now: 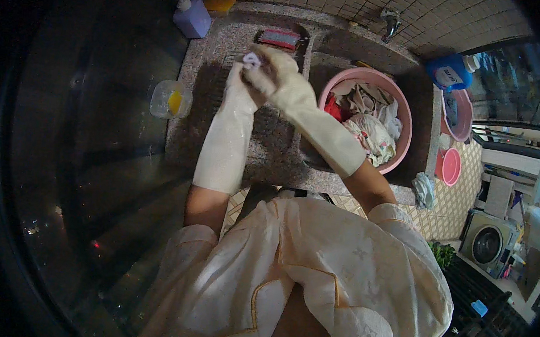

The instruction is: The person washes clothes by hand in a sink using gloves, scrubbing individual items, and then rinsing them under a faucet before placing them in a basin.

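Note:
Long cream rubber gloves cover both my hands and forearms. My left hand (244,76) and my right hand (276,69) meet over the ribbed washboard side of a speckled stone sink (270,164). Between them they grip a small whitish-purple cloth (252,60), most of it hidden by the gloves. A scrubbing brush (279,39) with a red edge lies just beyond my right hand. In the basin to the right stands a pink plastic tub (409,126) heaped with wet-looking clothes (369,133), some pale, one red.
A purple pump bottle (192,18) and a clear dish (159,99) with a yellow piece sit at the left. A faucet (390,24) is on the tiled wall. A blue detergent bottle (449,73) and a light cloth (423,190) are at the right rim; a washing machine (487,244) stands farther off.

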